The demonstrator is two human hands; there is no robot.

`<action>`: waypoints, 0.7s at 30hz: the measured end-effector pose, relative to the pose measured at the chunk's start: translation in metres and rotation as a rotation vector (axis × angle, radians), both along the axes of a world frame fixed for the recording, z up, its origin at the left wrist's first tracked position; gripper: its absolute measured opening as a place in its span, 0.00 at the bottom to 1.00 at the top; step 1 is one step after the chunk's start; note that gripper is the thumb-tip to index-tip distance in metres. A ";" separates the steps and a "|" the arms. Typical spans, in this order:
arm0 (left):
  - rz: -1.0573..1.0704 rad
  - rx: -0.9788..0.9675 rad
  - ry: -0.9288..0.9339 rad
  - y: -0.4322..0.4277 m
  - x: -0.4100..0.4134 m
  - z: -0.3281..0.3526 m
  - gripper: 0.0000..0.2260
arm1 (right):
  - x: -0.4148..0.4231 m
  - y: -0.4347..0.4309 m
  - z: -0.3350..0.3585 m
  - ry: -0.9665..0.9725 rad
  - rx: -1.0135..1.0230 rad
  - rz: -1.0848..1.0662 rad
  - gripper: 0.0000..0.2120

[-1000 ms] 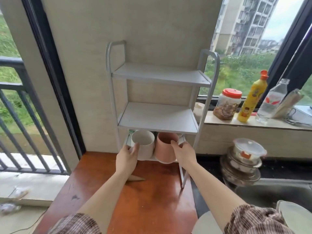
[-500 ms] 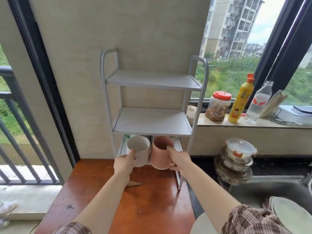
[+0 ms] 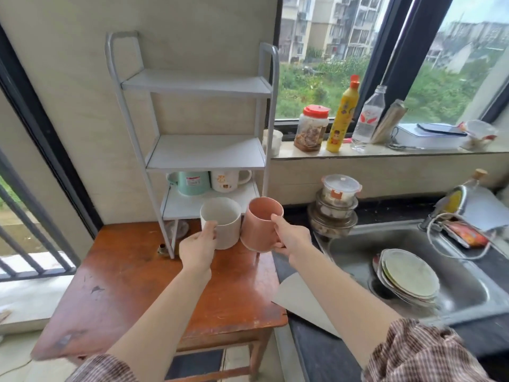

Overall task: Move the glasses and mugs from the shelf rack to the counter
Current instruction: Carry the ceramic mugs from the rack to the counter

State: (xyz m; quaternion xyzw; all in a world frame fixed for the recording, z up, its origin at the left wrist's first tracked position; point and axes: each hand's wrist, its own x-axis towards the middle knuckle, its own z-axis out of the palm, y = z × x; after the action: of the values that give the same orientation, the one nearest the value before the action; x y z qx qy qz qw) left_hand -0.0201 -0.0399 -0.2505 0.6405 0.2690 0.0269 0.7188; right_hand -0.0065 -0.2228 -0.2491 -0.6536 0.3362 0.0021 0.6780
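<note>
My left hand (image 3: 199, 246) grips a white mug (image 3: 221, 221), and my right hand (image 3: 289, 238) grips a pink mug (image 3: 262, 226). Both mugs are held side by side in the air, in front of the white shelf rack (image 3: 205, 155) and above the wooden table (image 3: 124, 285). On the rack's lowest shelf, at the back, stand a mint-green mug (image 3: 192, 182) and a white mug with orange prints (image 3: 230, 180). The two upper shelves hold nothing. The dark counter (image 3: 316, 351) runs along the right beside the table.
A steel sink (image 3: 454, 285) at right holds stacked plates (image 3: 407, 277). Stacked lidded containers (image 3: 337, 205) sit behind the sink's left corner. On the windowsill are a jar (image 3: 311, 128), a yellow bottle (image 3: 343, 114) and a clear bottle (image 3: 369, 117). A pale sheet (image 3: 303, 301) lies on the counter.
Both hands have pulled the white and pink mugs out from the lowest shelf toward me and lifted them clear. The two rear mugs are now in sight.
</note>
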 end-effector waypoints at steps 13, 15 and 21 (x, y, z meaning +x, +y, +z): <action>-0.402 0.068 0.102 -0.244 -0.138 -0.040 0.20 | -0.210 -0.217 -0.027 0.051 0.010 -0.357 0.31; -0.439 0.028 0.115 -0.277 -0.162 -0.049 0.18 | -0.244 -0.248 -0.028 0.064 -0.006 -0.390 0.31; -0.690 -0.054 0.192 -0.404 -0.270 -0.053 0.16 | -0.388 -0.369 -0.025 0.070 0.017 -0.610 0.24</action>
State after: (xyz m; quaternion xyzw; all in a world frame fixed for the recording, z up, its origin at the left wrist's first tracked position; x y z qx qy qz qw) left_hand -0.2896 -0.4442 -0.3031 0.6742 0.1039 -0.2846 0.6736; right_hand -0.3946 -0.5921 -0.2737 -0.5164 0.5400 -0.1764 0.6408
